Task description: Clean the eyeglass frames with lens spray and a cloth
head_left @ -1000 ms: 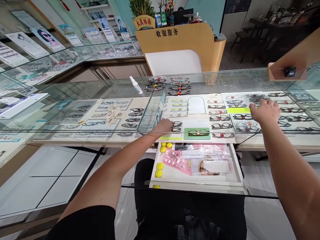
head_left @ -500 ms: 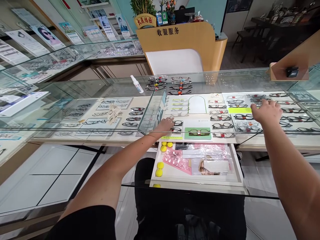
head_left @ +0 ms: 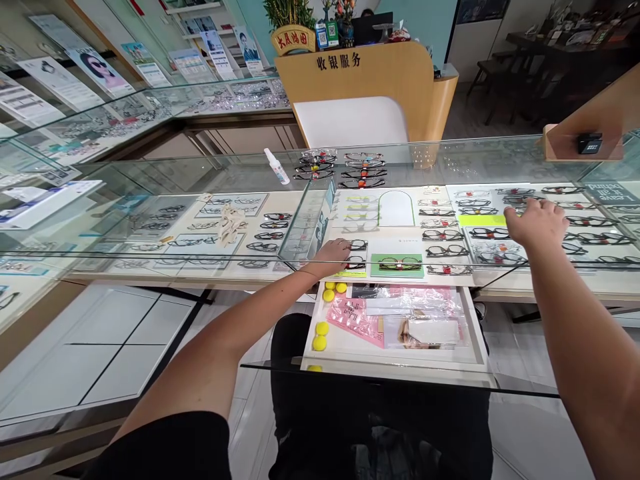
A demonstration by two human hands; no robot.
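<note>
My left hand [head_left: 334, 256] lies palm down at the near left of the central display, its fingers stretched toward a pair of dark-framed eyeglasses [head_left: 358, 245]. My right hand [head_left: 539, 222] is spread open, palm down, over the right part of the glass display case. Rows of eyeglasses surround it, including dark pairs [head_left: 590, 222] to its right and a pair with a red tag [head_left: 490, 233] to its left. Neither hand visibly holds anything. Whether the fingers touch glass or frames, I cannot tell. Between the hands, eyeglasses [head_left: 400, 264] rest on a green card.
An open drawer [head_left: 395, 363] holds yellow round items [head_left: 320, 343], a pink packet [head_left: 355, 319] and clear plastic sleeves. On the glass top stand a white spray bottle [head_left: 277, 167] and stacked eyeglasses [head_left: 364, 170]. A crumpled beige cloth [head_left: 232, 223] lies left. Behind is a wooden counter [head_left: 360, 80].
The view has shifted very slightly. Both hands remain in nearly the same places, with no object visibly moved.
</note>
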